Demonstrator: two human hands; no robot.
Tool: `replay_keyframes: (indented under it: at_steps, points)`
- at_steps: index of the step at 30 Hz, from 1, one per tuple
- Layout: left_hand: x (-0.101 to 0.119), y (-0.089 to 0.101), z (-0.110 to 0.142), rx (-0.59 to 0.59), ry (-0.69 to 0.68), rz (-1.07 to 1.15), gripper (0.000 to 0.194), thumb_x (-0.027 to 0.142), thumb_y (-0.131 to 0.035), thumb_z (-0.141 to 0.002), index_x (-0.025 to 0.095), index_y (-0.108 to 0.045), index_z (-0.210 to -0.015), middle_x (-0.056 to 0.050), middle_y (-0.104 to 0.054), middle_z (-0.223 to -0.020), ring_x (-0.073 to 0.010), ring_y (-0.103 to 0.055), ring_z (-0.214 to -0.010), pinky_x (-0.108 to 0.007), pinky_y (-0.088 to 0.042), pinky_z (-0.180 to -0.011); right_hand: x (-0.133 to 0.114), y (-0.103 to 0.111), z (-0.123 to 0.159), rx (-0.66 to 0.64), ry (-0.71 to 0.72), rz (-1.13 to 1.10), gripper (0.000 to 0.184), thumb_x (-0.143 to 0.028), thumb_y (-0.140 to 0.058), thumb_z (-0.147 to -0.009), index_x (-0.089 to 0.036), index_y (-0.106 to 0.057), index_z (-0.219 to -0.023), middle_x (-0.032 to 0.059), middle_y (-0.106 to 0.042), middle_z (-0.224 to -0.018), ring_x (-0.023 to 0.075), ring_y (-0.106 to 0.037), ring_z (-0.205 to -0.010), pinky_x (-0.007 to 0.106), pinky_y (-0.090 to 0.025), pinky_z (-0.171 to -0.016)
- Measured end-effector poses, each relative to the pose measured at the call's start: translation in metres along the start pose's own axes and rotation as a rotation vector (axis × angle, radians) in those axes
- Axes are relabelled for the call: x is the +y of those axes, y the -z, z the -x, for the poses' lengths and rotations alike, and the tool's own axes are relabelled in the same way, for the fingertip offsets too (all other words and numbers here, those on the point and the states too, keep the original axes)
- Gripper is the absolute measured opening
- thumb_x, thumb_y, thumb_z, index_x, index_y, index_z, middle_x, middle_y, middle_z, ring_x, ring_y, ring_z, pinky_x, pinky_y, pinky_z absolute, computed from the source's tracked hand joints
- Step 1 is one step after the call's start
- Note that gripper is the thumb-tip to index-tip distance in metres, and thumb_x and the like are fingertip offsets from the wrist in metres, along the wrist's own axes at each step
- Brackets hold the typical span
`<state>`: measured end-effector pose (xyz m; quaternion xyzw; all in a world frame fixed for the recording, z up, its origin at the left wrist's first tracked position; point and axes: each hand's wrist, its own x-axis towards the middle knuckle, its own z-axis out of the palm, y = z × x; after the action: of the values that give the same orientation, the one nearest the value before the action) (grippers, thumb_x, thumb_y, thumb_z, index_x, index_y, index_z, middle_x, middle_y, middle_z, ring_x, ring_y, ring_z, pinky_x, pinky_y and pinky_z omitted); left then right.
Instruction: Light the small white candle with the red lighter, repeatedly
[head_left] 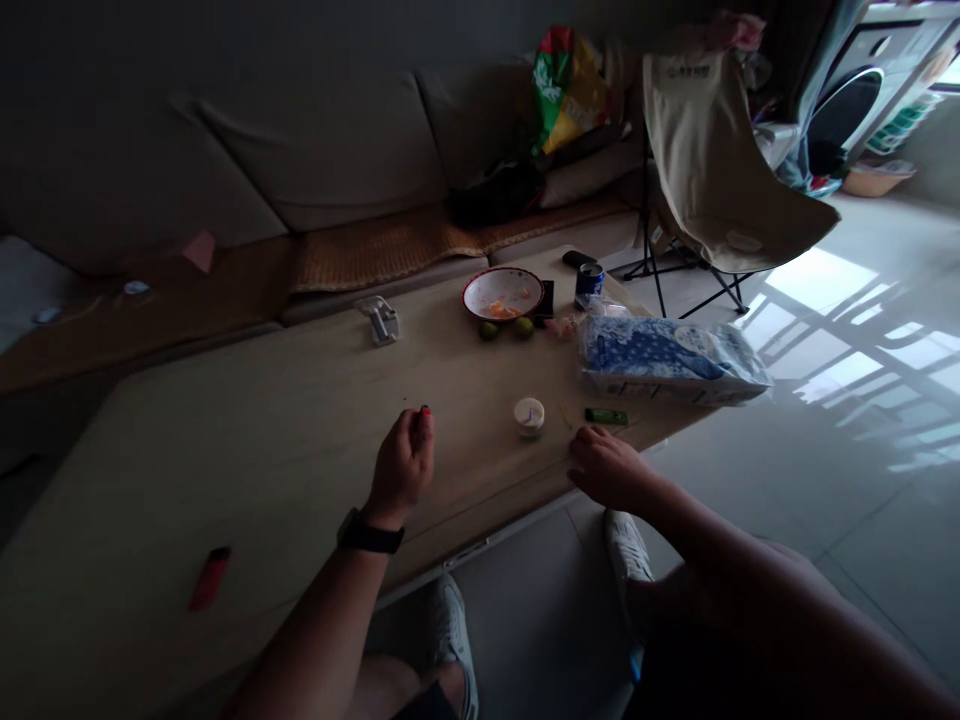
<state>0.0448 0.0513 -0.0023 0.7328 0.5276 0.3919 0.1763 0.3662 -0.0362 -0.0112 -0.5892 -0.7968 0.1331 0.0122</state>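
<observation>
Above the pale wooden desk (322, 400), the left hand (403, 462) is clenched around a small red-ended object (425, 410), mostly hidden, which could slip out if the grip becomes loose. Near the front edge, the right hand (609, 468) has bent fingers, and I cannot tell whether it holds something; if it moves without care, it may tip the small round white tub (529, 415), standing between both hands, or push away the flat green rectangular packet (606, 416).
</observation>
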Motion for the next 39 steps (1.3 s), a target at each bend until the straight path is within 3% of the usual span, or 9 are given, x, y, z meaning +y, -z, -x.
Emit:
replay_keyframes:
  at_steps: [9,16,26,39]
  points:
    - [0.000,-0.001,0.000,-0.013,-0.017,0.004,0.029,0.042,-0.041,-0.104,0.023,-0.046,-0.083,0.002,-0.049,-0.069,-0.0139,-0.047,-0.062,-0.029,-0.038,-0.062,0.001,-0.001,-0.001,-0.005,-0.001,-0.001,0.017,-0.031,-0.065,-0.090,-0.016,-0.067,-0.100,0.0141,-0.062,-0.112,0.0276,-0.054,-0.112,0.036,-0.043,-0.097]
    - [0.014,-0.006,0.001,-0.072,-0.015,-0.050,0.030,0.046,-0.042,-0.103,0.022,-0.048,-0.086,0.001,-0.053,-0.071,-0.0138,-0.050,-0.063,-0.028,-0.038,-0.062,0.000,0.003,-0.001,-0.019,0.004,0.012,0.017,-0.031,-0.064,-0.091,-0.017,-0.067,-0.100,0.0144,-0.062,-0.111,0.0281,-0.055,-0.113,0.035,-0.043,-0.098]
    - [0.037,-0.019,-0.005,-0.072,-0.137,-0.125,0.029,0.043,-0.044,-0.101,0.020,-0.054,-0.087,-0.003,-0.060,-0.078,-0.0147,-0.053,-0.069,-0.028,-0.040,-0.065,0.002,0.002,0.000,-0.015,0.015,0.010,0.020,-0.032,-0.065,-0.091,-0.016,-0.068,-0.103,0.0149,-0.062,-0.113,0.0288,-0.054,-0.114,0.036,-0.042,-0.099]
    - [0.049,-0.030,-0.010,-0.109,-0.236,-0.207,0.027,0.041,-0.045,-0.100,0.022,-0.050,-0.081,-0.003,-0.060,-0.077,-0.0165,-0.053,-0.070,-0.031,-0.040,-0.067,0.002,0.002,0.001,-0.006,0.020,0.023,0.017,-0.031,-0.064,-0.092,-0.016,-0.068,-0.100,0.0140,-0.062,-0.110,0.0282,-0.054,-0.112,0.036,-0.042,-0.098]
